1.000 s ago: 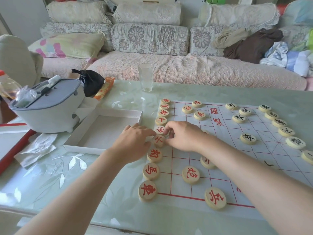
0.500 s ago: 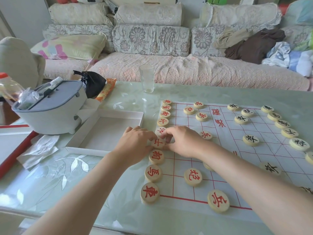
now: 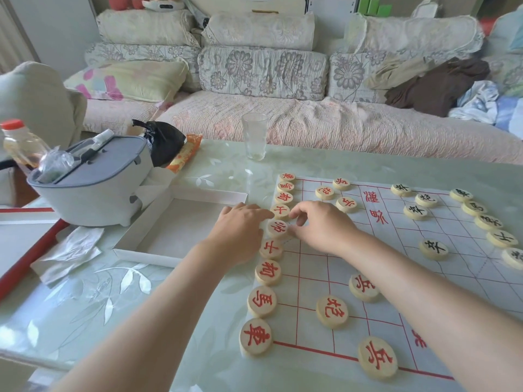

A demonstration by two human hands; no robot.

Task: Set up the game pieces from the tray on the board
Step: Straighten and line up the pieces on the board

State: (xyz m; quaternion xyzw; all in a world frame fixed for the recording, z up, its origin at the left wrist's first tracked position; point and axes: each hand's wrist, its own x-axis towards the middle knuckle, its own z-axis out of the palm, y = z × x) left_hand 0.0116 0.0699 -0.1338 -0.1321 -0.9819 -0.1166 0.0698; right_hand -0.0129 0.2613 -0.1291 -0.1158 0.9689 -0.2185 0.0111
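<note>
A white paper board with a red grid lies on the table. Round wooden pieces with red characters form a column down its left edge, and a few more sit on the grid; black-lettered pieces stand at the right. My left hand rests flat, its fingertips against the left rim of one red piece in the middle of the column. My right hand has thumb and forefinger curled on that piece's right rim. The piece lies flat on the board. The white tray left of the board shows no pieces.
A grey lidded container stands at the left behind the tray, with crumpled tissues before it. An empty glass stands at the table's far edge, a black bag and orange packet nearby. A sofa lies beyond.
Both hands have moved one piece farther up the red column, from the piece nearer me to the one behind it. That nearer piece now lies uncovered.
</note>
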